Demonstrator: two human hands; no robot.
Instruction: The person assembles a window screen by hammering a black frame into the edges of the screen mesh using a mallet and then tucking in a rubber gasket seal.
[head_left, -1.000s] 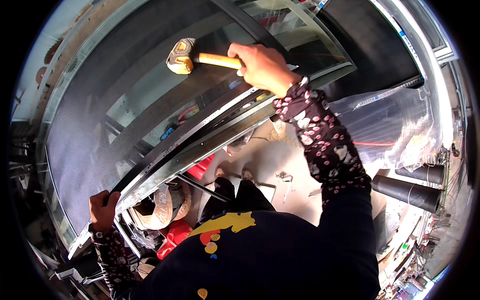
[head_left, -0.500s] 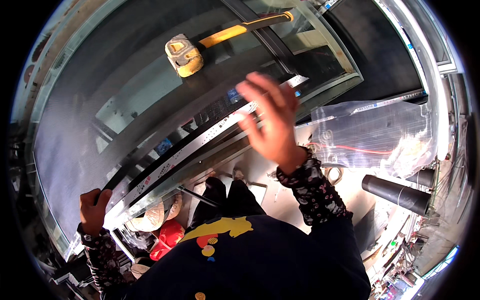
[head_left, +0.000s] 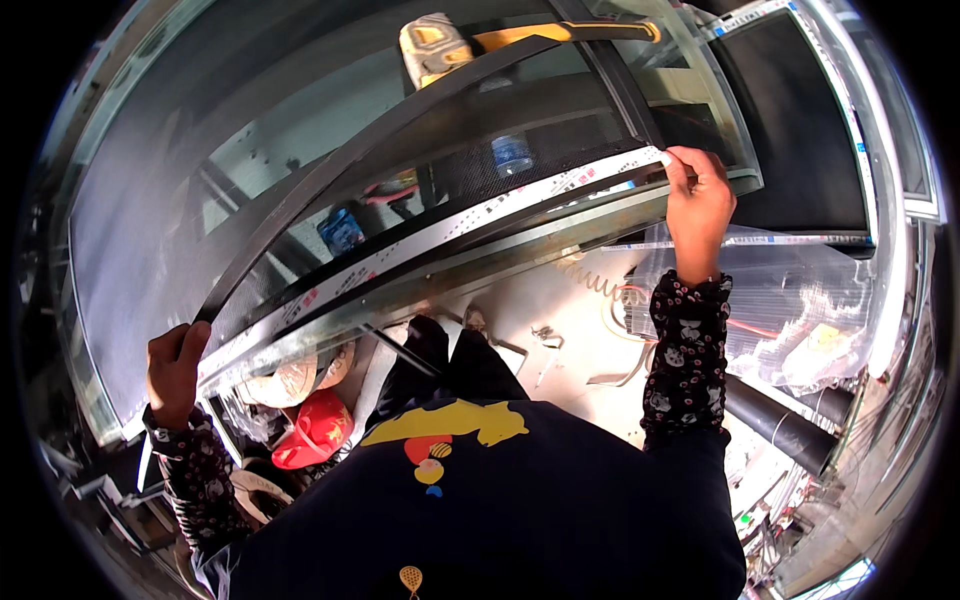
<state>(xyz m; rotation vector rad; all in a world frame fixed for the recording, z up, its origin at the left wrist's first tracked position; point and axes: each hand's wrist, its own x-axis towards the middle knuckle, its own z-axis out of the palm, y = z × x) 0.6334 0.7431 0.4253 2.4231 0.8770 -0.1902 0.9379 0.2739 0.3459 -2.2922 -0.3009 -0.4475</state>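
A mesh screen panel (head_left: 130, 260) lies before me, its near frame bar (head_left: 430, 235) covered in white printed film. My left hand (head_left: 175, 375) is closed round the near end of a long black strip (head_left: 330, 170). That strip arches over the mesh, and its far end is free near the mallet. At the bar's right end, my right hand (head_left: 700, 195) pinches the corner with thumb and forefinger. Whether it grips the film or the bar itself I cannot tell. A mallet with a worn yellow-and-white head (head_left: 437, 50) and yellow-black handle rests on the panel.
A dark crossbar (head_left: 615, 90) runs across the panel. Right of it stand another dark framed panel (head_left: 790, 120) and clear plastic sheeting (head_left: 780, 310). Black rolls (head_left: 780, 420) lie at lower right. Below the bench edge are a red item (head_left: 315, 430) and a coiled hose (head_left: 600, 280).
My right hand has moved right, from above the bar to its right corner, and its fingers have closed. The black strip now arches up off the bar. My view has shifted slightly.
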